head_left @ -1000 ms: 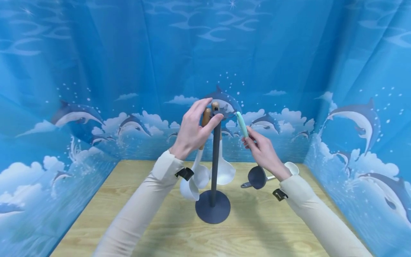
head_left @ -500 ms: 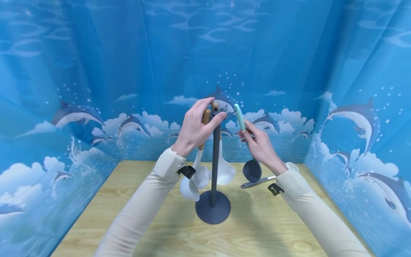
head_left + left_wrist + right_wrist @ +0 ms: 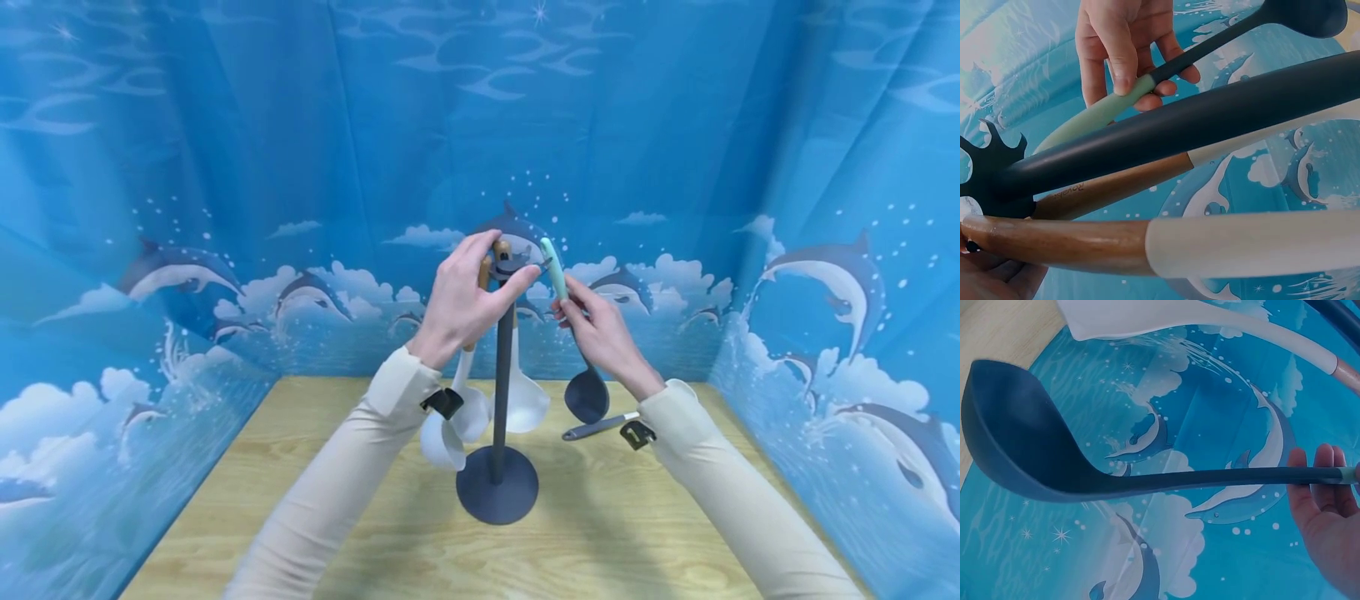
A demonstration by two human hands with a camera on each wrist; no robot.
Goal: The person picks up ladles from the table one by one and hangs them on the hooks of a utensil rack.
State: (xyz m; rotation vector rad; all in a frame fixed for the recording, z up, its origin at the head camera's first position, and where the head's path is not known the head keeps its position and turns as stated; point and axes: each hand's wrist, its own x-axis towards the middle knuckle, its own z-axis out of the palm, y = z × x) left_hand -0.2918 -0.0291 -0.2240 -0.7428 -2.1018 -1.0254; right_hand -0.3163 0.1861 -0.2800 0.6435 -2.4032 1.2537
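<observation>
My right hand (image 3: 602,332) pinches a ladle (image 3: 1022,437) with a mint-green handle and a dark bowl. The handle's upper end is beside the hooked top of a dark utensil stand (image 3: 503,375); whether it is on a hook I cannot tell. My left hand (image 3: 465,298) grips the stand's top, thumb in front and fingers behind. From that top hang white utensils with wooden handles: a ladle (image 3: 442,443), another white bowl (image 3: 471,414) and a broader white one (image 3: 528,403). The left wrist view shows the dark hooks (image 3: 997,162) close up.
On the wooden table (image 3: 375,542) behind the right forearm lies a utensil with a grey handle (image 3: 592,428), its far part covered by the sleeve. The stand's round base (image 3: 497,496) rests on the table. A blue dolphin curtain (image 3: 225,125) encloses the back and sides.
My right hand has moved the ladle left and slightly up, bringing its handle against the stand's top. The left hand stays at the top, its thumb shifting slightly right.
</observation>
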